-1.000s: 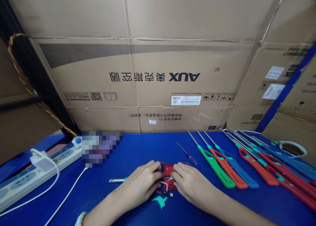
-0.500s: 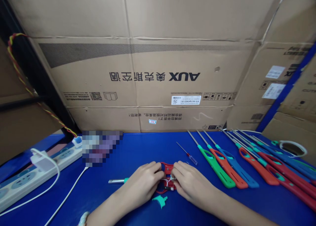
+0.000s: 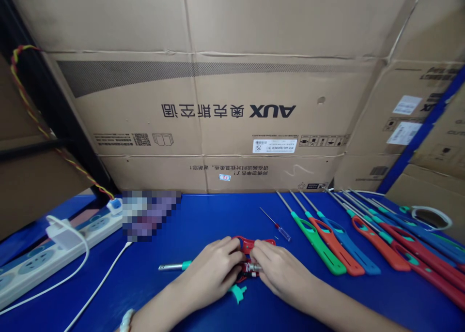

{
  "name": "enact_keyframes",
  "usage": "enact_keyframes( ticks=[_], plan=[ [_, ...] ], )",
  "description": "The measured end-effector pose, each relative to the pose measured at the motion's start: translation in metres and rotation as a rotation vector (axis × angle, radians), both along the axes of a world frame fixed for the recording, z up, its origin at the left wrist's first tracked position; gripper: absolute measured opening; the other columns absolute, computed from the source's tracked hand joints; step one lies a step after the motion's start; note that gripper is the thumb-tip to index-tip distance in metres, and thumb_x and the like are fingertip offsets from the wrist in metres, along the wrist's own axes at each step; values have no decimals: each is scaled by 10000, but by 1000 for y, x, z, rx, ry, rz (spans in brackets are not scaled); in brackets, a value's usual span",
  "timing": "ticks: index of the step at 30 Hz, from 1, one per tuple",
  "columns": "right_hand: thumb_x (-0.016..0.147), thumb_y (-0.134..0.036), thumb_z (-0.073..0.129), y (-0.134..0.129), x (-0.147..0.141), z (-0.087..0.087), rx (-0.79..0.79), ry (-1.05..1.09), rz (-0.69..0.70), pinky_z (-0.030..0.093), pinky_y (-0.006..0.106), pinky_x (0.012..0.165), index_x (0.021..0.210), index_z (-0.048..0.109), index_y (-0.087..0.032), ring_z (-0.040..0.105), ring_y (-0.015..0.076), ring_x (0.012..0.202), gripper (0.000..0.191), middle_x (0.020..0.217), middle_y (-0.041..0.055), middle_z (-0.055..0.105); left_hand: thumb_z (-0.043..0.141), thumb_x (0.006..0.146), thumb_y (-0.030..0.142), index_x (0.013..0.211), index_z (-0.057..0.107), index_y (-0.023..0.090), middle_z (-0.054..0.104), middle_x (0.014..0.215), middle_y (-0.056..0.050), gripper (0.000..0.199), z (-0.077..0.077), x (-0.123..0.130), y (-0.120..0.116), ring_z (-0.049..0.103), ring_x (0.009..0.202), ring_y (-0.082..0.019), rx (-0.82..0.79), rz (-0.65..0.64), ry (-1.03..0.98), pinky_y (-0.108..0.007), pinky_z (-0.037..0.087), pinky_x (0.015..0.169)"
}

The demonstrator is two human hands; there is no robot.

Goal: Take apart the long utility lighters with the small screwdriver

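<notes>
A red long-reach lighter [image 3: 247, 245] lies on the blue table with its casing opened and inner parts showing. Its metal tube [image 3: 170, 267] with a green collar sticks out to the left. My left hand [image 3: 221, 262] is closed around the middle of the lighter. At the handle end, the fingers of my right hand [image 3: 276, 264] pinch a small silvery metal part [image 3: 255, 267] over the casing. A black and white piece [image 3: 250, 275] sits just below that part. Near my left fingers lies a loose green trigger piece [image 3: 239, 293].
A screwdriver [image 3: 282, 232] with a clear handle lies behind my right hand. Several assembled lighters in green [image 3: 321, 249], orange and blue [image 3: 358, 254] are lined up at right. A white power strip [image 3: 72, 240] with cables runs along the left. Cardboard [image 3: 232, 80] walls the back.
My right fingers have moved slightly, and the silvery metal part now shows more plainly between them. My left hand has shifted a little over the lighter, partly covering the green piece.
</notes>
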State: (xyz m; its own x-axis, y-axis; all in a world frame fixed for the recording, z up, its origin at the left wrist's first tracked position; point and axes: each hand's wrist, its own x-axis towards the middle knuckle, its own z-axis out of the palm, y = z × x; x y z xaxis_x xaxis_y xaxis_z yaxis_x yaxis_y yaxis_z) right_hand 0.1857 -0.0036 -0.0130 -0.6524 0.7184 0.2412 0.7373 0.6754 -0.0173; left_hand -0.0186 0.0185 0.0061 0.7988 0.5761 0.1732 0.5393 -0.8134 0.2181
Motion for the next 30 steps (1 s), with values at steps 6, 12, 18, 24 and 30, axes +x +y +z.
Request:
enact_keyframes(
  ticks=[6,12,18,24,30],
  plan=[
    [817,-31,483,-1,0,5,-161,58,-55,435,284,605,892,511,-175,610,201,723,164,831,46,633,487,900,122,916,601,179,574,945,-48,129,-1,0,1,531,827,-196,33,-13,19,-306,449,735],
    [889,-107,463,-1,1,8,-221,157,-49,392,277,617,881,484,-192,604,201,747,88,857,44,636,449,931,137,843,596,165,571,913,-53,174,-6,-1,3,528,807,-192,63,-16,11,-299,446,721],
    [927,-151,435,-2,1,12,-253,221,-59,375,274,607,873,463,-206,594,197,728,82,843,33,638,424,954,133,811,584,161,588,852,-40,216,0,-3,6,539,732,-171,77,-36,-13,-268,433,658],
    [936,-162,416,-3,2,16,-276,236,-80,377,268,607,856,460,-210,588,191,709,104,801,27,627,351,995,167,797,546,171,572,727,-9,278,10,-7,7,549,642,-147,14,-22,-82,-241,399,593],
    [939,-184,455,-1,2,17,-290,261,-87,373,249,596,852,474,-210,589,174,694,92,790,11,631,369,998,201,911,573,180,622,799,-21,222,13,-8,6,554,718,-171,1,8,-67,-277,402,674]
  ],
)
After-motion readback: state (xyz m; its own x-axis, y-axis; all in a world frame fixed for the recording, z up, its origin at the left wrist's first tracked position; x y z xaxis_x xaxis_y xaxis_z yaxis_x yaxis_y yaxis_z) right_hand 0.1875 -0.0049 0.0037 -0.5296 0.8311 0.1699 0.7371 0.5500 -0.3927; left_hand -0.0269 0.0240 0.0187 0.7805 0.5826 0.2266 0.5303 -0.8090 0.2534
